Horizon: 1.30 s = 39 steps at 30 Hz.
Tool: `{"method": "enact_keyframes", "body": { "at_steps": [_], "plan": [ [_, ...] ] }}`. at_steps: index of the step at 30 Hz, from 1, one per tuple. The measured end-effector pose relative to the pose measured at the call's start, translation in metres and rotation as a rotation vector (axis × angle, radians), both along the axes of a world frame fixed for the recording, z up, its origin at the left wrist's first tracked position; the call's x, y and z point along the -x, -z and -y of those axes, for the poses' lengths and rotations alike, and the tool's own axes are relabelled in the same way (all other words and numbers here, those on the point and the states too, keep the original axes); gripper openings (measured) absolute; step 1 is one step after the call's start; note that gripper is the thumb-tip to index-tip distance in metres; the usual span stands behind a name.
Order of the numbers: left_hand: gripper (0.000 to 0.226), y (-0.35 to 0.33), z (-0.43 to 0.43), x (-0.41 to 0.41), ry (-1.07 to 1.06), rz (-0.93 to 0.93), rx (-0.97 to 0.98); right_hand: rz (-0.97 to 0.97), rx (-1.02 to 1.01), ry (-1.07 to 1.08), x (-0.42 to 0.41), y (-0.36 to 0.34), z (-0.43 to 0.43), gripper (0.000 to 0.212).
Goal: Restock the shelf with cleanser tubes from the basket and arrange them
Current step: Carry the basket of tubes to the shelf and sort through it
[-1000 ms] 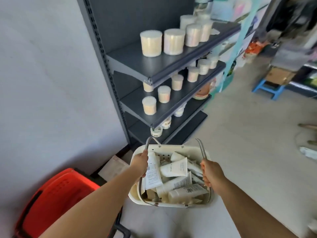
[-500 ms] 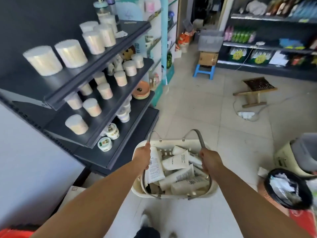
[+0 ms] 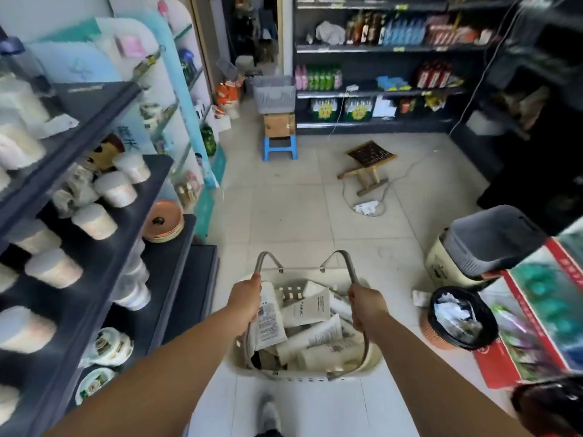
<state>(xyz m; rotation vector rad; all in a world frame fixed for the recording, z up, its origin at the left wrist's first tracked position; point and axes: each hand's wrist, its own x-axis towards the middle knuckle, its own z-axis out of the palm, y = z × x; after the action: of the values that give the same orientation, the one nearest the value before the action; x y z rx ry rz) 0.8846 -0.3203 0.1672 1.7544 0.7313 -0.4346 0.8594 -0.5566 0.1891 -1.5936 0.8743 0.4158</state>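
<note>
I carry a cream plastic basket (image 3: pixel 301 375) in front of me above the tiled floor. It is filled with several white cleanser tubes (image 3: pixel 307 310) lying in a heap. My left hand (image 3: pixel 246 302) grips the left grey handle and my right hand (image 3: pixel 366 305) grips the right grey handle. A dark shelf unit (image 3: pixel 104 234) stands at my left, its tiers holding several round tubs with cream lids.
A black-lined waste bin (image 3: pixel 457 318) and a grey-lidded container (image 3: pixel 485 244) stand at my right. A folding wooden stool (image 3: pixel 367 167) and a cable lie on the floor ahead. A blue stool (image 3: pixel 280 148) bearing boxes stands by the far shelves (image 3: pixel 378 70).
My view has swung from the wall and shelf at the left toward the aisle at the right. Both hands have kept hold of the basket handles throughout.
</note>
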Motion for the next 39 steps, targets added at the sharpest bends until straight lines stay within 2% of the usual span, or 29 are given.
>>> {"method": "enact_keyframes", "body": {
  "at_steps": [6, 10, 20, 31, 39],
  "plan": [
    [0.048, -0.01, 0.01, -0.083, 0.077, 0.054, 0.016, 0.047, 0.045, 0.116, -0.053, -0.007, -0.006, 0.023],
    [0.045, -0.017, 0.016, -0.13, 0.126, 0.082, 0.029, 0.072, 0.0, 0.193, -0.088, -0.01, -0.001, 0.023],
    [0.049, -0.001, 0.045, -0.233, 0.161, 0.048, 0.059, 0.037, 0.048, 0.145, -0.205, 0.011, 0.037, 0.017],
    [0.045, 0.003, 0.102, -0.378, -0.019, -0.016, 0.06, 0.013, -0.01, 0.038, -0.372, 0.024, 0.099, 0.024],
    [0.048, 0.005, 0.118, -0.477, -0.08, -0.018, 0.084, 0.019, 0.016, 0.028, -0.49, 0.014, 0.123, 0.016]
  ]
}}
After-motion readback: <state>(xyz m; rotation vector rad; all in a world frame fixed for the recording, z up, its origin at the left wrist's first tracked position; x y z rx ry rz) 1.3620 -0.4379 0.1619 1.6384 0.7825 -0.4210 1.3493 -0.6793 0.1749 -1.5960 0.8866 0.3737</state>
